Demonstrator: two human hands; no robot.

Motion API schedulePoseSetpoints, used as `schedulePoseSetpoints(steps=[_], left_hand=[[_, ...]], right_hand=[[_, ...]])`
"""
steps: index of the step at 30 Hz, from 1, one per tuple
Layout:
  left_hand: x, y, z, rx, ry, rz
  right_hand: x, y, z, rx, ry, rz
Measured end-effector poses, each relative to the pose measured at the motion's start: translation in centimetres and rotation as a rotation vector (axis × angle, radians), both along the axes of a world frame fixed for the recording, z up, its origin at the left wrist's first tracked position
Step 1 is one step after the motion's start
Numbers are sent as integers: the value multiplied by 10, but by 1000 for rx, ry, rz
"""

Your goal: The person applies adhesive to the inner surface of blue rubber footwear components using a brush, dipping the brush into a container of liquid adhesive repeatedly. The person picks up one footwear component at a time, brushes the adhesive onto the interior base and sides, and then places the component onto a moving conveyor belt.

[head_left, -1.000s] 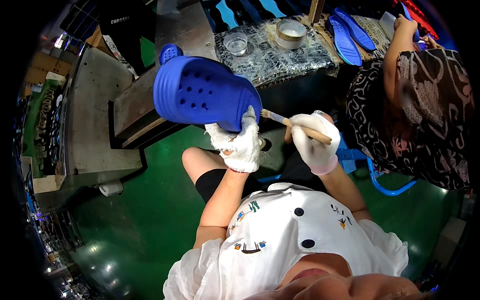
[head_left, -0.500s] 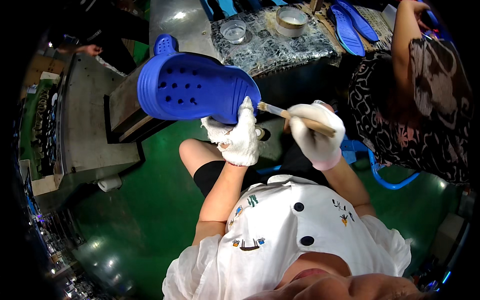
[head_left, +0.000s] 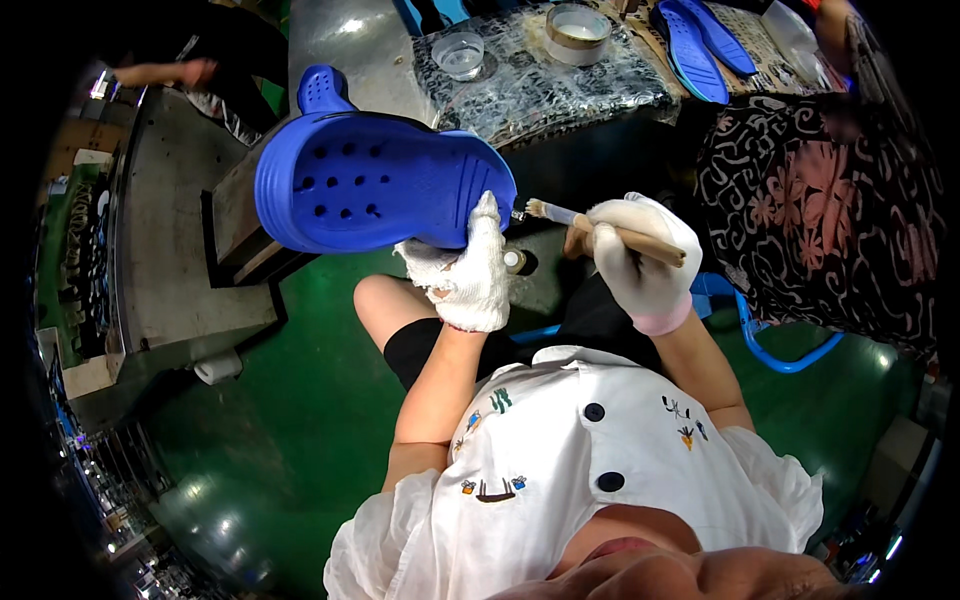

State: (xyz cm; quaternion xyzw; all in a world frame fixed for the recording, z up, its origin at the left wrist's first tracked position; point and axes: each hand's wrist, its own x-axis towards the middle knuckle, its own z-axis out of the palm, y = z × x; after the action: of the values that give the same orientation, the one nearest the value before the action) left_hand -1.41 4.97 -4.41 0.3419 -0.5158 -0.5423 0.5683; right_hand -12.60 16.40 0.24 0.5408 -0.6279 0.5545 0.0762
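A large blue shoe sole (head_left: 420, 185) with a raised rim and several dark holes is held up in front of me. My left hand (head_left: 475, 270), in a worn white knitted glove, grips it at its right end, thumb over the inner face and the other fingers mostly hidden beneath. My right hand (head_left: 645, 250), also in a white glove, is closed around the wooden handle of a paintbrush (head_left: 650, 245). The pale bristles point left, a small gap away from the sole's right end.
Beyond the sole, a wrapped bench holds a clear cup (head_left: 459, 56), a round white tub (head_left: 578, 35) and more blue soles (head_left: 690, 50). Another blue sole (head_left: 325, 90) lies at the metal bench. A person in patterned clothing (head_left: 800, 200) is at right; another person's arm (head_left: 165, 74) shows at far left.
The sole and my left hand have shifted slightly left. The brush has moved right, away from the sole's edge. The person on the right has shifted, and the left person's arm has moved.
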Motion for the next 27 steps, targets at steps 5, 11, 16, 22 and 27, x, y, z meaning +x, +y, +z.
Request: schedulePoseSetpoints(steps=[5,11,16,22,27], left_hand=[[-3,-2,-5,-49,-101,30],[-6,-4,-12,-53,-82,58],[-4,-6,-8,-65,-75,-1],[-4,-3,-5,9,-34,-14],[-3,-10,-8,-17,-54,45]], right_hand=[[1,-6,-3,63,48,6],[-4,-4,-5,-3,-10,46],[-7,0,-8,49,7,52],[-4,-8,-3,50,0,29],[-17,3,-11,-48,73,-60]])
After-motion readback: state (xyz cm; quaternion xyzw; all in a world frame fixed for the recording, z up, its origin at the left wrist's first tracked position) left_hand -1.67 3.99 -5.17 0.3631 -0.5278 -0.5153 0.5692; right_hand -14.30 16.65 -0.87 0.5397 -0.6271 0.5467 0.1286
